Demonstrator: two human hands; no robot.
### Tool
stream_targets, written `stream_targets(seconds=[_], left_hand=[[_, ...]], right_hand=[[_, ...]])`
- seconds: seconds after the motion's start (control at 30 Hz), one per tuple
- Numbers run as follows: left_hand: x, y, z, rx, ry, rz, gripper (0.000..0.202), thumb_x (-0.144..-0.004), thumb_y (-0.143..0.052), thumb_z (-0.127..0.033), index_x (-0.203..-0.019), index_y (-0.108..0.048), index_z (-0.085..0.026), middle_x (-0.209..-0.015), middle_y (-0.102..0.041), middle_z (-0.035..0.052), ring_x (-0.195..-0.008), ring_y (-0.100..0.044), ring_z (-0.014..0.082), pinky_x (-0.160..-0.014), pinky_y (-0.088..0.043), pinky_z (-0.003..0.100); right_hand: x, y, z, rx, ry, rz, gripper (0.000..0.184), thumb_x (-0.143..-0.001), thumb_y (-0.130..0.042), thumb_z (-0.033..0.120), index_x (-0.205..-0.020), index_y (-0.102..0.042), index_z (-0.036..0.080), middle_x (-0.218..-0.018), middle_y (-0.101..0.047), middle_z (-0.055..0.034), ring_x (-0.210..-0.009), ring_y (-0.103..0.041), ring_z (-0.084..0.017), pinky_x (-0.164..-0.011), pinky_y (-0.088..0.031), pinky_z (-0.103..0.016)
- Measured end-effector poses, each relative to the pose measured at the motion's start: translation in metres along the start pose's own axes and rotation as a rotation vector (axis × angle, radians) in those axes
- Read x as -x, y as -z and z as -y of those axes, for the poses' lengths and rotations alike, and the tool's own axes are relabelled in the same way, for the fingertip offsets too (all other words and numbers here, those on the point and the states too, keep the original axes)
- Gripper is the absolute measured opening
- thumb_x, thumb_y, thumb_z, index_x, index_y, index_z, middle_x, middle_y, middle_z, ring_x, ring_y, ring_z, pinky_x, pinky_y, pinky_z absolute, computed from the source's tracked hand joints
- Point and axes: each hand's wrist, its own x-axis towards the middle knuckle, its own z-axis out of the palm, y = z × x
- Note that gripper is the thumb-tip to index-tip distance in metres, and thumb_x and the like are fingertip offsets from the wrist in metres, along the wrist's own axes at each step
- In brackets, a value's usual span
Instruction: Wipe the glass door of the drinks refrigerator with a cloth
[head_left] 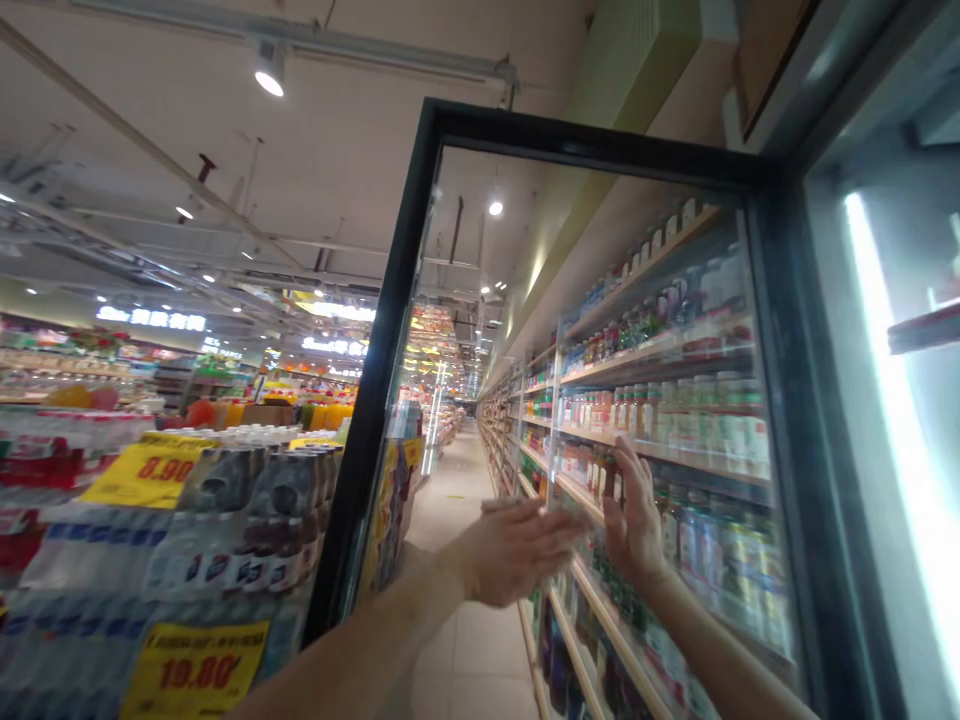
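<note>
My left hand (517, 552) reaches in from the lower left. Its fingers are stretched to the right and blurred at the tips, and I make out nothing in it. To its right my right hand (636, 510) is raised, with fingers pointing up, thumb apart and nothing visible in it. Both hands appear against the glass pane of a black-framed cooler door (394, 300), which stands swung open. Whether either hand touches the pane I cannot tell. Rows of bottled drinks (697, 410) show on shelves behind the hands.
The cooler's lit interior (877, 400) opens at the far right. Shrink-wrapped bottle packs (247, 530) are stacked at left, with yellow price signs (196, 672). A tiled aisle floor (480, 660) runs ahead, seen through the glass.
</note>
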Motion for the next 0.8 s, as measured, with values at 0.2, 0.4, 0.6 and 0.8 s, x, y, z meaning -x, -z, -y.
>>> stream_targets(seconds=[0.2, 0.4, 0.6, 0.8], left_hand=[[-0.010, 0.015, 0.051, -0.121, 0.599, -0.013, 0.045, -0.091, -0.033, -0.030, -0.133, -0.040, -0.016, -0.145, -0.035, 0.0083, -0.135, -0.028, 0.0214, -0.111, -0.019, 0.042], [-0.007, 0.004, 0.003, -0.017, 0.143, 0.043, 0.043, -0.090, -0.036, -0.032, -0.131, -0.043, -0.020, -0.148, -0.029, 0.0036, -0.137, -0.023, 0.0205, -0.112, -0.017, 0.039], [-0.033, 0.008, 0.051, -0.084, 0.548, -0.109, 0.045, -0.089, -0.036, -0.030, -0.132, -0.041, -0.018, -0.144, -0.038, 0.0064, -0.134, -0.031, 0.0208, -0.111, -0.021, 0.043], [-0.071, -0.011, 0.008, -0.087, 0.658, -0.190, 0.044, -0.089, -0.035, -0.027, -0.131, -0.043, -0.014, -0.146, -0.033, 0.0091, -0.136, -0.027, 0.0240, -0.109, -0.024, 0.044]], right_hand=[[-0.001, -0.001, 0.003, -0.023, 0.003, 0.004, 0.055, -0.089, -0.032, 0.032, -0.142, -0.022, 0.023, -0.144, -0.034, -0.0125, -0.133, -0.032, -0.028, -0.106, -0.026, -0.058], [-0.004, 0.014, -0.009, -0.041, -0.029, 0.056, 0.054, -0.091, -0.030, 0.035, -0.142, -0.022, 0.021, -0.144, -0.033, -0.0134, -0.133, -0.033, -0.027, -0.103, -0.034, -0.053], [0.003, 0.037, -0.061, 0.268, -0.142, -0.045, 0.052, -0.091, -0.033, 0.033, -0.141, -0.025, 0.023, -0.142, -0.036, -0.0150, -0.134, -0.029, -0.031, -0.102, -0.025, -0.063], [0.005, 0.045, -0.068, 0.133, -0.214, -0.040, 0.052, -0.091, -0.030, 0.038, -0.140, -0.029, 0.021, -0.139, -0.040, -0.0136, -0.132, -0.032, -0.030, -0.103, -0.028, -0.059]])
